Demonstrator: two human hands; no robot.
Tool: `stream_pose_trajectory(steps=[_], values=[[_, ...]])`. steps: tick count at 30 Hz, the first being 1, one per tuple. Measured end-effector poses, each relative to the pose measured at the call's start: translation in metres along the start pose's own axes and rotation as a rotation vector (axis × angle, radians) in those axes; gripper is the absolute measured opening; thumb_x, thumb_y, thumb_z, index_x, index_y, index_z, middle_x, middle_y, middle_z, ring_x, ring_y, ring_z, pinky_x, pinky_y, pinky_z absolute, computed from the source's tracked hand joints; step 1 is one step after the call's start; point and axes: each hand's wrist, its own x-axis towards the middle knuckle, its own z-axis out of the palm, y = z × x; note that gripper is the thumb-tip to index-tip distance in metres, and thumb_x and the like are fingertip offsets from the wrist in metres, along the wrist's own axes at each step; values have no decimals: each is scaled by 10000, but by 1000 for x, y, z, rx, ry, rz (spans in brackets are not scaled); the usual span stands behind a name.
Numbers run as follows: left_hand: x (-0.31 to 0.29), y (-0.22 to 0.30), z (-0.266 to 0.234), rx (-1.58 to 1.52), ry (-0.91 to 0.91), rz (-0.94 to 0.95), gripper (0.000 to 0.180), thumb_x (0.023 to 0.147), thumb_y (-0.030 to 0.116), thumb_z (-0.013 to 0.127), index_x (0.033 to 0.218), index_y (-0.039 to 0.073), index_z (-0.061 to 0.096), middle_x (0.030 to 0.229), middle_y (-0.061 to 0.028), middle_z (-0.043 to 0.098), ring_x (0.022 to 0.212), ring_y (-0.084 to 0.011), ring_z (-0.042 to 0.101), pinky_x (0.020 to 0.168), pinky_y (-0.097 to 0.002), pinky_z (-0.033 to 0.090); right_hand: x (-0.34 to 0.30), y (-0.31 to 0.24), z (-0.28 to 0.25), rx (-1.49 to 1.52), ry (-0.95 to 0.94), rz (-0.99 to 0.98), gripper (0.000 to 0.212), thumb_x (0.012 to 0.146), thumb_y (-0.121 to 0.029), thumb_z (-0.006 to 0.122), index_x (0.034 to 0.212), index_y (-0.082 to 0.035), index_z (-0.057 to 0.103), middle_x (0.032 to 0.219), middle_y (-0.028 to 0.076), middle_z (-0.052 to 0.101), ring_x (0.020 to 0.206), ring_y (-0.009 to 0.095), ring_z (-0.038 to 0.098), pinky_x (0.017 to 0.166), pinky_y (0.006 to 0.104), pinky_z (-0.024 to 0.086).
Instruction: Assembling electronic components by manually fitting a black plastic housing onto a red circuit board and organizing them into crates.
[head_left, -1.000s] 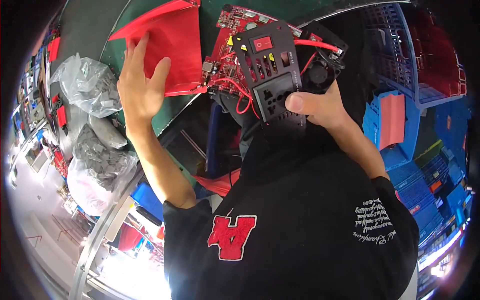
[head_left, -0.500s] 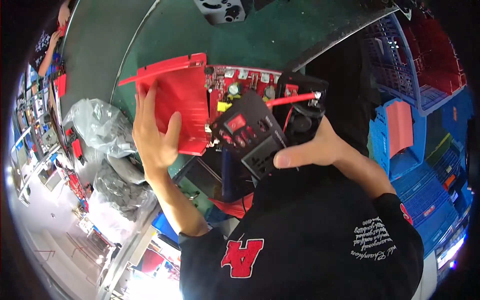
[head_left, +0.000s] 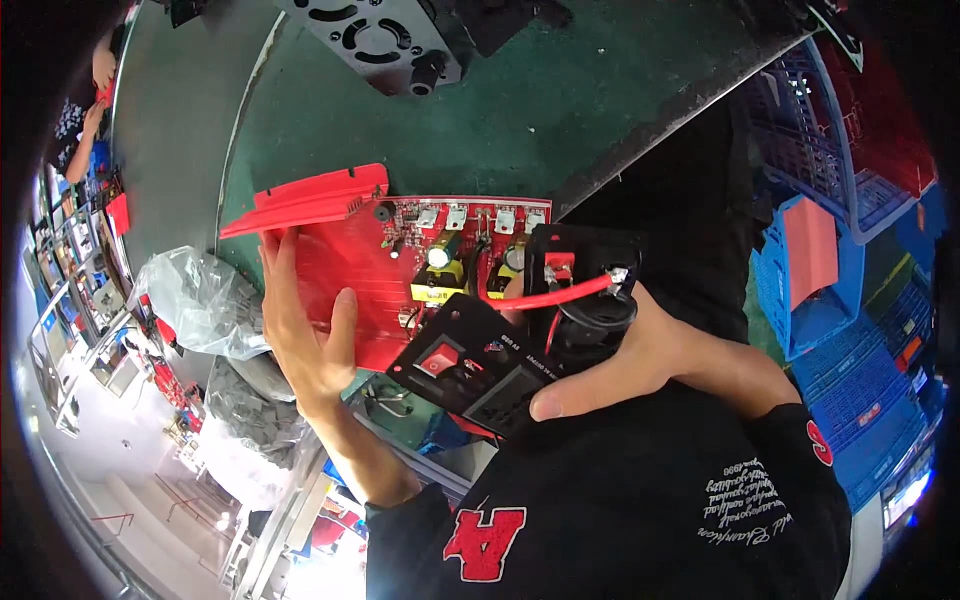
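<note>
My left hand [head_left: 308,335] grips a red ribbed metal housing [head_left: 355,290] at its left side, the thumb lying over the inner face. Beside the housing's right edge sits a red circuit board [head_left: 405,216] with capacitors and yellow-wrapped parts. My right hand [head_left: 635,355] is closed round a black end panel [head_left: 590,248] with a thick red wire [head_left: 560,295] running from its terminal. The right thumb presses on a second black panel [head_left: 455,365], tilted, with a red rocker switch [head_left: 437,360] and a socket. The right fingers are mostly hidden beneath.
A black plate with fan slots [head_left: 385,40] lies at the far edge of the green bench [head_left: 480,150]. Clear plastic bags [head_left: 200,300] are at left. Blue crates [head_left: 800,270] stand at right. A co-worker's hands [head_left: 95,110] show far left.
The housing, board and panels sit lower in view, and so do both hands. The switch panel has shifted left and down. More of the slotted plate shows at the top.
</note>
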Motion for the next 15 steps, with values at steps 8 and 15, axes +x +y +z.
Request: stream_pose_trajectory(steps=[8, 15], values=[[-2, -1, 1, 15, 19, 27, 703, 700, 155, 622, 1341, -69, 440, 1380, -299, 445, 1340, -465, 351, 1113, -483, 270, 2, 2, 2, -144, 0, -94, 591, 641, -189, 883, 1134, -32, 596, 1074, 61, 601, 987, 156, 576, 878, 318, 468], [0, 1, 2, 3, 4, 27, 706, 682, 151, 629, 1328, -71, 449, 1366, -311, 450, 1338, -481, 340, 1110, -486, 272, 4, -2, 4, 2, 34, 14, 656, 638, -179, 883, 1193, -25, 569, 1084, 58, 605, 993, 140, 568, 890, 310, 462]])
